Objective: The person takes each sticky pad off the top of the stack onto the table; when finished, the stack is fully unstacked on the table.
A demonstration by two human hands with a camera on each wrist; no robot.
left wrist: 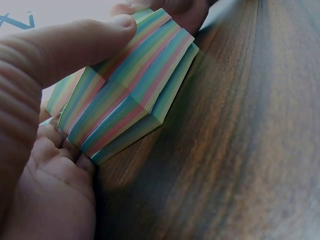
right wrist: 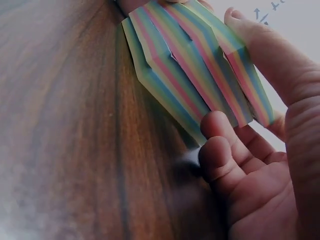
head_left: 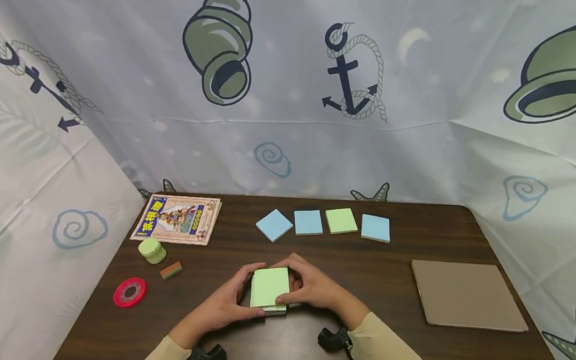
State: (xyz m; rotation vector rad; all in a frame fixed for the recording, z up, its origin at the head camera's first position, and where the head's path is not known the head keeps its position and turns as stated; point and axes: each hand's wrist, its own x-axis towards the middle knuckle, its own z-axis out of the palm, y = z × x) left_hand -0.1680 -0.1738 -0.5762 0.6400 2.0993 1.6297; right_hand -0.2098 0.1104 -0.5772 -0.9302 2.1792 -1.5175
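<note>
A stack of sticky note pads [head_left: 269, 286], light green on top, stands at the middle of the table between my two hands. In the left wrist view the stack [left wrist: 127, 92] shows striped edges of green, blue, yellow and pink, and its pads are slightly out of line. My left hand [head_left: 229, 304] grips the stack's left side, the thumb along the near edge. From the right, my right hand [head_left: 313, 286] holds it with the thumb at the near right corner. Fingers curl by the striped edges of the stack [right wrist: 185, 60] in the right wrist view.
Behind the hands lie separate sticky note pads: blue [head_left: 274, 225], blue [head_left: 308, 223], green [head_left: 341, 221] and blue [head_left: 376, 228]. At left are a booklet [head_left: 177, 219], a green jar [head_left: 152, 251], an eraser-like block [head_left: 171, 270] and a red ring [head_left: 129, 292]. A brown notebook [head_left: 467, 296] lies right.
</note>
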